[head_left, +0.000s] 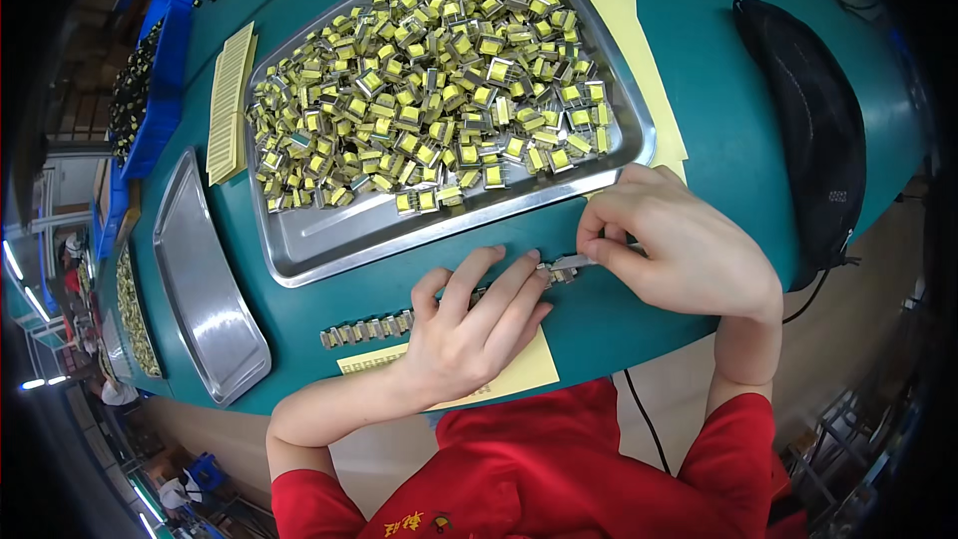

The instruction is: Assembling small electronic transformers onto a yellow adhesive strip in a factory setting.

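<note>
A row of small transformers point(367, 329) with metal cores lies on the green table near its front edge. My left hand point(464, 329) rests over the middle of this row with its fingers stretched out and apart. Its fingertips touch the row's right part and hide several pieces. At the right end my right hand point(679, 240) is closed in a pinch. Between its thumb and forefinger sticks out a thin pale strip point(571, 262), its tip against the end transformers; its kind is unclear. Under my left hand lies a yellow label sheet point(524, 364), partly covered.
A large metal tray point(349, 268) heaped with yellow-wrapped transformers stands behind my hands. Left of it are a smaller metal tray point(205, 289), yellow sheets point(230, 105) and a blue bin point(165, 70). More yellow sheets point(649, 80) and a black pouch point(808, 110) lie right.
</note>
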{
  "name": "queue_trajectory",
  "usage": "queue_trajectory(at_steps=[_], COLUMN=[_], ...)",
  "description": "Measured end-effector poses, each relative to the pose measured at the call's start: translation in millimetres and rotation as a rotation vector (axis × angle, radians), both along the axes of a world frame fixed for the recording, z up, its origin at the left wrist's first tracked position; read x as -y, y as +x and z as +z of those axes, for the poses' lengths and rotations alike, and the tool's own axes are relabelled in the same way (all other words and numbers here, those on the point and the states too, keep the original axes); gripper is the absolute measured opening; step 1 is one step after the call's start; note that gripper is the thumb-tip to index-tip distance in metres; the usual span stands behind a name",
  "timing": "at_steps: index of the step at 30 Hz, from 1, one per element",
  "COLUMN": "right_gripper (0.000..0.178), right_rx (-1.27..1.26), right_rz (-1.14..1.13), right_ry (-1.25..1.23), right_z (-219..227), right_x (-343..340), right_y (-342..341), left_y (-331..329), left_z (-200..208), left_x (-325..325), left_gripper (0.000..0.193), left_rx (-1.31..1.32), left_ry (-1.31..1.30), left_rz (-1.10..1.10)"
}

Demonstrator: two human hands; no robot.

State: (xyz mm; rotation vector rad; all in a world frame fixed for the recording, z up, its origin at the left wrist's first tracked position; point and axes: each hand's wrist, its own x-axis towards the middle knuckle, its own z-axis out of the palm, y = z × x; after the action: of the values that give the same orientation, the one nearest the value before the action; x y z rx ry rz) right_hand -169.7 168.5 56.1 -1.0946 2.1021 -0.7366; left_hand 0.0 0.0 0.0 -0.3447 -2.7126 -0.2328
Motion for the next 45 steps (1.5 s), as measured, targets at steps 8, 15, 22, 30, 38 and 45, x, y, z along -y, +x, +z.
queue_trajectory(at_steps=[8,15,22,30,38,45], right_gripper=[0.007,0.007,0.011,0.01,0.011,0.011], right_rx=[-0.039,-0.025,-0.004,0.007,-0.009,0.009], right_rz=[-0.005,-0.036,-0.066,-0.077,-0.06,-0.071], right_ry=[-0.064,-0.064,0.003,0.0,-0.034,-0.019], right_z=[-12.0,-11.4,-5.1,-6.2,-5.7,-7.0], right_x=[-5.1,-3.9,-0.4,-0.2,0.7,0.1], right_y=[0.4,1.9,3.7,4.4,4.9,4.4], left_y=[-0.9,0.0,1.9,2.4,2.6,2.3], left_z=[1.8,0.0,2.3,3.3,2.6,1.2], left_x=[-0.9,-0.9,0.4,0.8,0.4,0.1], left_gripper=[0.031,0.034,0.036,0.035,0.031,0.026], left_rx=[-0.027,-0.027,-0.034,-0.033,-0.045,-0.046], left_ry=[-0.006,-0.022,-0.05,-0.055,-0.033,-0.012], left_rz=[0.002,-0.04,-0.067,-0.078,-0.076,-0.076])
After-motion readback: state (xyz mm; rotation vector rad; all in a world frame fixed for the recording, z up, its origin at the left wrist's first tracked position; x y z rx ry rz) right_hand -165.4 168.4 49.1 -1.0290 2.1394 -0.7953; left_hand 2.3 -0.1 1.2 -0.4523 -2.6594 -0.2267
